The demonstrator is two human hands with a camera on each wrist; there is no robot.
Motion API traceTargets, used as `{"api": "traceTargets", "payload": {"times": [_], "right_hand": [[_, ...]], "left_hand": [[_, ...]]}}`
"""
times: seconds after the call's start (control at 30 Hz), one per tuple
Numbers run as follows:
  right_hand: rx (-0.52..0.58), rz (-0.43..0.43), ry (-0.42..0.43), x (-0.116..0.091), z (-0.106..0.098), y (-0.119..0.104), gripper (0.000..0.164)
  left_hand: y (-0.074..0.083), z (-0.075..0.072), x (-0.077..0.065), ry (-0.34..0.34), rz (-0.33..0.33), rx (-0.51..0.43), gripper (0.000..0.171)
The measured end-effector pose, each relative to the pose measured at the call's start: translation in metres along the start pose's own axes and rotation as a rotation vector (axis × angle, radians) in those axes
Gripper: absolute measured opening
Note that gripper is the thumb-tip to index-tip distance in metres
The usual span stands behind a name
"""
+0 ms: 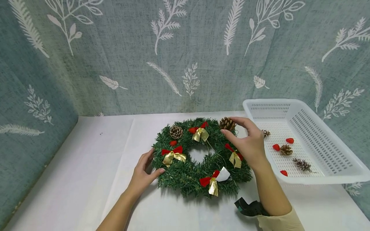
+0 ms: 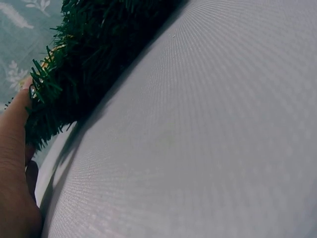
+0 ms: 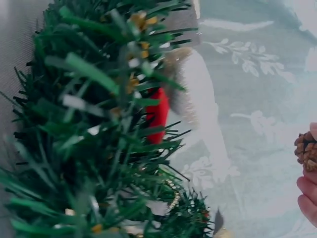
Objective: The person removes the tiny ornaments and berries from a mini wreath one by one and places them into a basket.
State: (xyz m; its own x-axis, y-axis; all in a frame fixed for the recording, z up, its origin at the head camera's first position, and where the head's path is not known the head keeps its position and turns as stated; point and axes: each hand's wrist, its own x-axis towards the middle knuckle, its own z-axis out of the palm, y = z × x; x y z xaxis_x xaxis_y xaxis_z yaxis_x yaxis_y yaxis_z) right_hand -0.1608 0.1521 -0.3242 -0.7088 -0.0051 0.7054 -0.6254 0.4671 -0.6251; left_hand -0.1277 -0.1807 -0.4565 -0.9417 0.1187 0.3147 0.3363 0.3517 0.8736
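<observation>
A green artificial wreath (image 1: pixel 185 178) lies on the white table, trimmed with several red-and-gold bows, a pine cone (image 1: pixel 176 132) at its upper left and red strawberry-like pieces. My left hand (image 1: pixel 141 175) holds the wreath's left outer edge, thumb over the top; in the left wrist view the hand (image 2: pixel 15 148) is against the green bristles. My right hand (image 1: pixel 251 141) pinches a brown pine cone (image 1: pixel 227 124) between thumb and fingers at the wreath's upper right edge. The right wrist view shows this pine cone (image 3: pixel 307 151) at the far right, partly cut off.
A white plastic basket (image 1: pixel 344 173) stands to the right, holding several pine cones (image 1: pixel 286 149) and red pieces (image 1: pixel 290 140). A dark strap (image 1: pixel 250 208) lies by the right forearm. Patterned grey-green cloth (image 1: pixel 179 83) hangs behind the table.
</observation>
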Motion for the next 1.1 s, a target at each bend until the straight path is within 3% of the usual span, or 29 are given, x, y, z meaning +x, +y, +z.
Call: {"api": "traceTargets", "payload": {"times": [0.27,0.63,0.73,1.1], "right_hand": [[-0.016,-0.130,0.049,0.003,-0.007,-0.001,0.048],[-0.072,-0.228,0.102,0.006,-0.023,0.004,0.047],[-0.086,-0.211,0.116,0.006,-0.028,0.004,0.046],[-0.106,-0.017,0.202,0.008,-0.051,0.009,0.042]], "left_hand": [[-0.001,0.001,0.001,0.004,0.013,0.003,0.082],[-0.001,0.001,0.000,0.012,-0.006,0.006,0.081],[-0.003,0.001,-0.001,0.013,-0.022,0.004,0.081],[-0.004,0.000,0.002,-0.002,-0.027,0.010,0.080]]}}
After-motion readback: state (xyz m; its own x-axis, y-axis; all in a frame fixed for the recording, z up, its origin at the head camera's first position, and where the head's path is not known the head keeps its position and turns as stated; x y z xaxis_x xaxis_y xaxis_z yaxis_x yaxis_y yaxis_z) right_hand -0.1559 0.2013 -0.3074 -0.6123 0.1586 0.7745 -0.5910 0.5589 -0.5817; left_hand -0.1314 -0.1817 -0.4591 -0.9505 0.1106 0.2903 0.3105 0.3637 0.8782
